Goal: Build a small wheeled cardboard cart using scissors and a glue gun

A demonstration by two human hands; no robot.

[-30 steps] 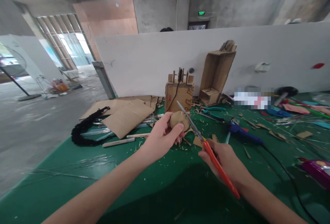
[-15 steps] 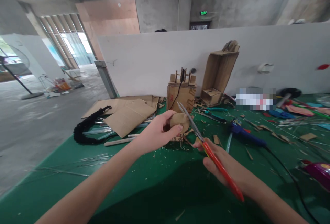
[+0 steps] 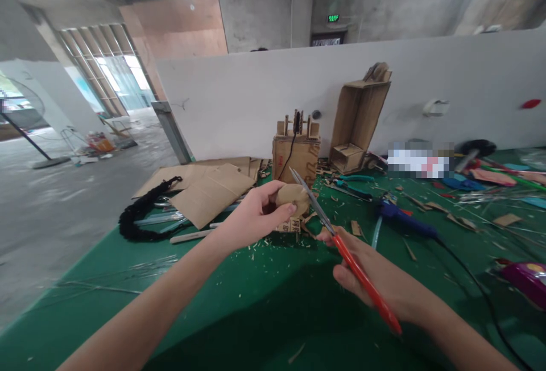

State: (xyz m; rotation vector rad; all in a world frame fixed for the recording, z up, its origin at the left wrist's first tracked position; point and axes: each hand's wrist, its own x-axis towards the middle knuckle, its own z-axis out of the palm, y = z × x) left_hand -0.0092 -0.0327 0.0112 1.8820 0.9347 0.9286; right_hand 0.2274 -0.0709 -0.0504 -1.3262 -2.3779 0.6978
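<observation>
"EXIT" on the green sign (image 3: 333, 18)

I count one left hand (image 3: 247, 217) and one right hand (image 3: 369, 271), both mine, one cardboard disc (image 3: 296, 196) and one pair of red-handled scissors (image 3: 347, 255). Before me I count two standing cardboard boxes (image 3: 301, 156), at least two flat cardboard sheets (image 3: 213, 194), one blue glue gun (image 3: 405, 219), one black fuzzy strand (image 3: 128, 223), one purple object (image 3: 522, 281) and more cardboard scraps (image 3: 356, 227) than I can number.

Room over near tabletop (image 3: 256, 291), cardboard box (image 3: 305, 160) beyond left hand (image 3: 251, 217), glue gun (image 3: 409, 221) rightward
</observation>
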